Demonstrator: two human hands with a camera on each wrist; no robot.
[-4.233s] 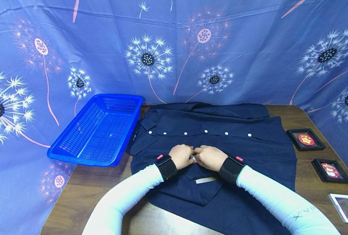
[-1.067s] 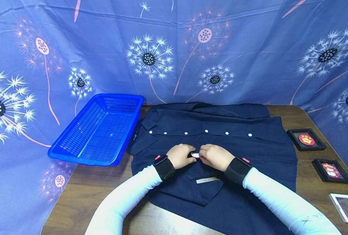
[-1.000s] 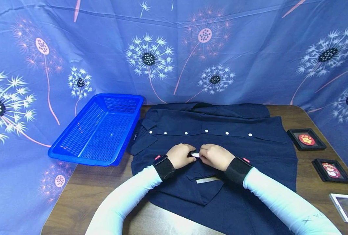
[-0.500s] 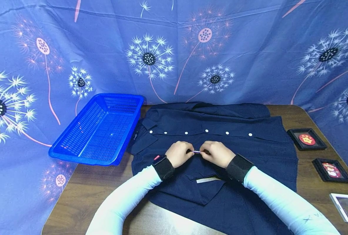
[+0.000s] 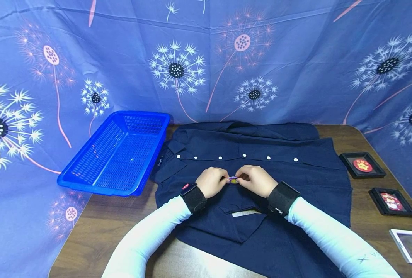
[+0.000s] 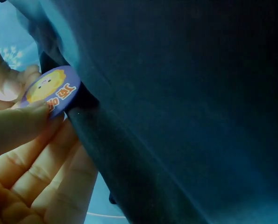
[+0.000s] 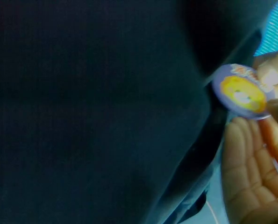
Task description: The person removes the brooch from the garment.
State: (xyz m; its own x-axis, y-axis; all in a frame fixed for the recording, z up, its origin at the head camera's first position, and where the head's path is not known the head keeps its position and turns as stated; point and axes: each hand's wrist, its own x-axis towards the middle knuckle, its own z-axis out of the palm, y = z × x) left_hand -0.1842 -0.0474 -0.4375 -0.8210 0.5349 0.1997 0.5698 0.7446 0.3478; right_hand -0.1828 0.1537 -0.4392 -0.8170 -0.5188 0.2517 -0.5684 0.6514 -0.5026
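Pinching from both sides, the left hand [image 5: 211, 181] and the right hand [image 5: 257, 180] meet over the middle of a dark navy shirt [image 5: 307, 173] spread flat on the table [image 5: 98, 216]. Between them sits a small round badge [image 5: 232, 179], purple-rimmed with a yellow cartoon face. It lies directly between the 2 sets of fingers, so neither hand is clearly nearer; both touch it. Being a disc, the badge has no long axis. In the head view its face looks tipped up toward the camera, and its back is against a raised fold of the shirt's cloth.

In the left wrist view the badge [image 6: 51, 90] stands at the edge of that dark fold, with the left thumb pressing on its lower rim and the other left fingers [image 6: 33, 163] lying loosely curled beneath the cloth. The right hand's fingertips show at the badge's far edge. In the right wrist view the badge [image 7: 242, 91] is blurred, but the right fingers [image 7: 244, 163] are curled under the fold and the fingertips close on the badge's rim from the right. I cannot tell whether a pin passes through the cloth.

A row of 6 white buttons [image 5: 220, 158] runs across the shirt beyond the hands. A blue basket [image 5: 87, 170] sits at the table's left end, apart from the hands.
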